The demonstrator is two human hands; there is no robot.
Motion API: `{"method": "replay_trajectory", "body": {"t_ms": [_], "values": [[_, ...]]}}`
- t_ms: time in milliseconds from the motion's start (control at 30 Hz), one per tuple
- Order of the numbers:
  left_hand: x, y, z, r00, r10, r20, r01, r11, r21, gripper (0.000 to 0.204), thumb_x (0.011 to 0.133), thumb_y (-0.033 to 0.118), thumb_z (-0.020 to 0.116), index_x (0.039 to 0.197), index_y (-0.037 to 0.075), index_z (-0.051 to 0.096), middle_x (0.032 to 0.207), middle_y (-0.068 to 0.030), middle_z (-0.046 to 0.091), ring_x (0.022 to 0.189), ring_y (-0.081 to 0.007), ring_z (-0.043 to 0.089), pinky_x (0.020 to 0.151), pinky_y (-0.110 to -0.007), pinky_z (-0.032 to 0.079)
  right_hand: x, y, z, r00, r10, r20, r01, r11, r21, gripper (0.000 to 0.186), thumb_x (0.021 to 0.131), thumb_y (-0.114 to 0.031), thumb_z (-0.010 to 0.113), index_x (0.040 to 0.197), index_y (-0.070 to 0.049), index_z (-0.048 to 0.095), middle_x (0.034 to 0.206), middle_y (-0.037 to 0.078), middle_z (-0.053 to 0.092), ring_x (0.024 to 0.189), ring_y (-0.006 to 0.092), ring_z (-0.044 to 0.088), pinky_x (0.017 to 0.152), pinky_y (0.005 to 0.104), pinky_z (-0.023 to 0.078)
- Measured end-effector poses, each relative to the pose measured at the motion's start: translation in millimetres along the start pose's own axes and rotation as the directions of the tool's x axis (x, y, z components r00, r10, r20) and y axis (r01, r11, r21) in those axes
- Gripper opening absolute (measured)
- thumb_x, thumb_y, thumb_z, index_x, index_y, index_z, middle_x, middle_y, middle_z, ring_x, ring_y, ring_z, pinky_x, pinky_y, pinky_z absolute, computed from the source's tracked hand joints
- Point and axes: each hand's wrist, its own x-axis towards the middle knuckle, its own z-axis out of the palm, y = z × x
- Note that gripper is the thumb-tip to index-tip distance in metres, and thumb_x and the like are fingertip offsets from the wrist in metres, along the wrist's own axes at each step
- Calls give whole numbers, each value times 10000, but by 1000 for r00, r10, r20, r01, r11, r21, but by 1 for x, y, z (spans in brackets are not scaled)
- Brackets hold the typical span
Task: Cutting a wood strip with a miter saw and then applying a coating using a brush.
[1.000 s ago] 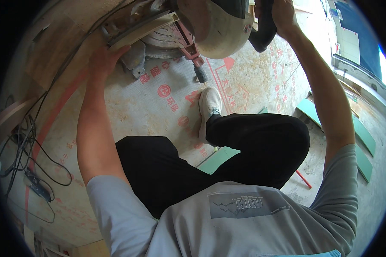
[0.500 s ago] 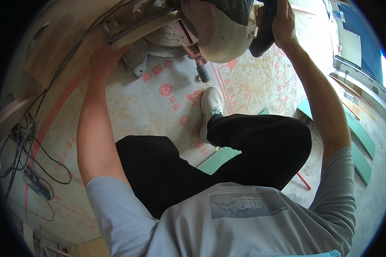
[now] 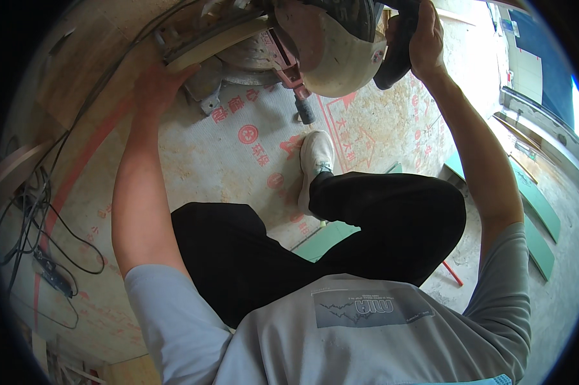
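Observation:
My left hand holds a pale wooden strip against the fence of a miter saw at the top of the head view. The saw's round metal base has a pink arm ending in a black knob over the protective floor sheet. My right hand grips the black handle of the saw head, beside its large cream blade guard. The blade itself is hidden from view.
Black cables and a black power strip lie at the left. My shoe is below the saw. Green boards, a red rod and thin wooden strips lie at the right.
The saw's handle and guard have moved slightly down and rightward in the picture, with my right hand on the handle. My left hand has barely moved.

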Motion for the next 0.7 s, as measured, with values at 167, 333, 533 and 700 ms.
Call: {"method": "replay_trajectory", "body": {"t_ms": [167,333,533,700], "values": [[0,1,6,995,25,-93,-35,994,-105,828,701,742,723,1062,-3,724,995,-235,729,988,-388,699,872,-468,546,0,-1,-1,1000,1,8,-1,1000,5,560,1050,-562,337,1238,-80,550,663,48,545,501,146,539,467,302,490],[6,-6,16,988,11,-152,-33,990,-137,879,672,693,786,1206,14,625,1107,-225,710,1066,-382,678,907,-457,538,-1,-1,5,999,39,-27,-39,999,5,550,1054,-553,333,1246,-86,550,660,48,547,497,148,542,461,302,487],[13,1,25,987,-20,-158,0,992,-127,949,643,730,786,1216,-3,602,1139,-228,699,1084,-379,672,920,-454,534,11,25,-13,920,-141,366,-213,603,769,543,1056,-550,329,1256,-92,542,669,49,553,496,148,542,462,300,492],[10,1,29,982,15,-190,-41,990,-136,1021,624,753,783,1245,-29,572,1136,-238,695,1095,-376,669,925,-450,533,7,11,-7,974,8,225,-111,888,446,538,1054,-554,337,1255,-99,543,672,51,556,500,150,543,462,304,490]]}}
